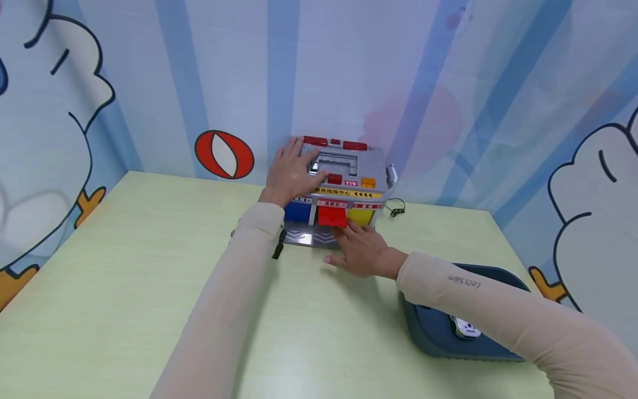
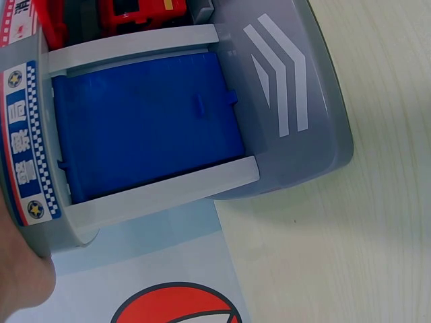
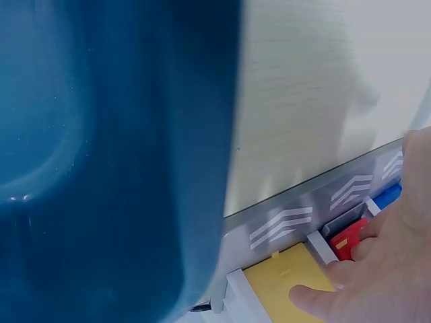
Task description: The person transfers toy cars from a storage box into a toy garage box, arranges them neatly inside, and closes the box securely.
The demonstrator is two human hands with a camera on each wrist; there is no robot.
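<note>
A grey toy garage [image 1: 371, 166] with a red, a blue and a yellow door stands against the backdrop. My left hand [image 1: 291, 174] rests spread on its roof, at the left. The red door [image 1: 332, 216] in the middle is swung up. Below it my right hand [image 1: 361, 252] reaches to the middle bay, fingers extended. In the left wrist view a red toy vehicle [image 2: 158, 9] sits in that bay, beside the closed blue door [image 2: 145, 128]. In the right wrist view my fingertips touch or nearly touch the red vehicle [image 3: 347, 241], next to the closed yellow door [image 3: 286, 276].
A dark blue tub [image 1: 423, 335] stands at the right under my right forearm, with a small white toy car [image 1: 466, 328] in it. A thin black cord [image 1: 397, 210] lies right of the garage. The patterned backdrop [image 1: 329, 66] closes off the table's far side.
</note>
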